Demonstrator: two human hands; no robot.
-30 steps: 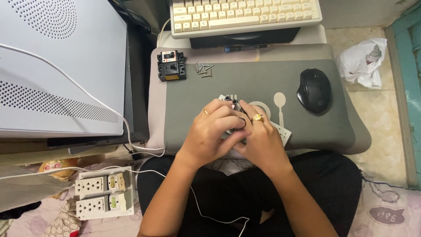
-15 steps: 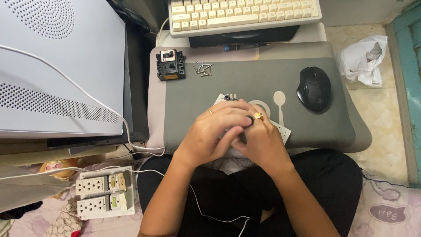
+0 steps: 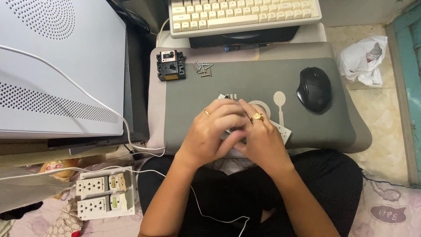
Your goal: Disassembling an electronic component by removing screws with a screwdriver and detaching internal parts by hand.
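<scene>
Fingers: the left hand [image 3: 215,131] and right hand [image 3: 258,138] curl together around a small white part [image 3: 280,130]; most of it is hidden, so I cannot tell exactly how each finger grips.
Part: it sits between both palms, just above the near edge of the grey mat [image 3: 245,83], with a white corner showing right of the right hand.
Doing it well: my judgement is that keeping the part low over the mat would stop small pieces escaping.
Lap: crossed legs in black, a thin white cable across them.
Mat: a black mouse [image 3: 314,89] to the right; loose screws [image 3: 202,69] and a black switch block [image 3: 170,65] at the far left.
Beyond: a cream keyboard [image 3: 243,15].
Left side: a white perforated case [image 3: 57,66]; white socket plates [image 3: 104,197] on the floor.
</scene>
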